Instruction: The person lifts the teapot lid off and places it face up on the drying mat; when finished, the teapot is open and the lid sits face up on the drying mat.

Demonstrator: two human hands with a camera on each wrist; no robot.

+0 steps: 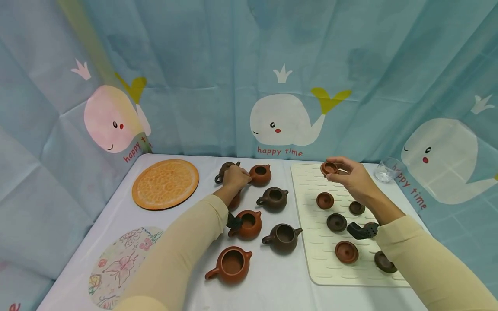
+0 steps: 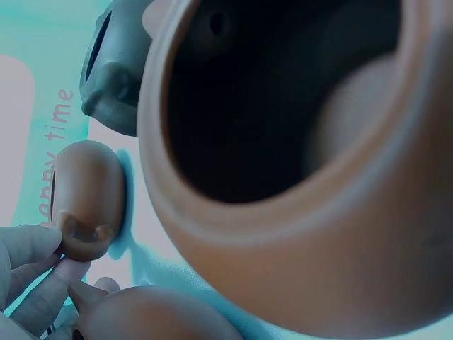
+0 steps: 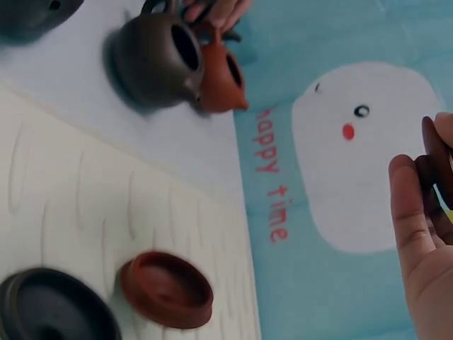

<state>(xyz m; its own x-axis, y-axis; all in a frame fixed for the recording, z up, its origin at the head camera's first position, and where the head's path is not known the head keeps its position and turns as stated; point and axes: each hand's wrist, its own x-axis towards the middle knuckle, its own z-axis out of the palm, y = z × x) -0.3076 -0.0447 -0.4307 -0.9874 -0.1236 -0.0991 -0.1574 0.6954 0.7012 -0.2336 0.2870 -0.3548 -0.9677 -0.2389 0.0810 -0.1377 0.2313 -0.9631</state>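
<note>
In the head view my left hand is at the handle side of a small reddish-brown clay teapot near the back of the table. The left wrist view shows the thumb and fingers of that hand pinching the handle of this lidless teapot. Raised over the far part of the cream mat, my right hand holds a reddish-brown teapot lid between thumb and fingers. The lid's edge shows at the right of the right wrist view. A dark teapot is partly hidden behind my left hand.
Several open teapots, such as a dark one and a reddish one, stand between my arms. Several lids, including a red one, lie on the mat. A clear glass is at back right; a round pizza-patterned board lies left.
</note>
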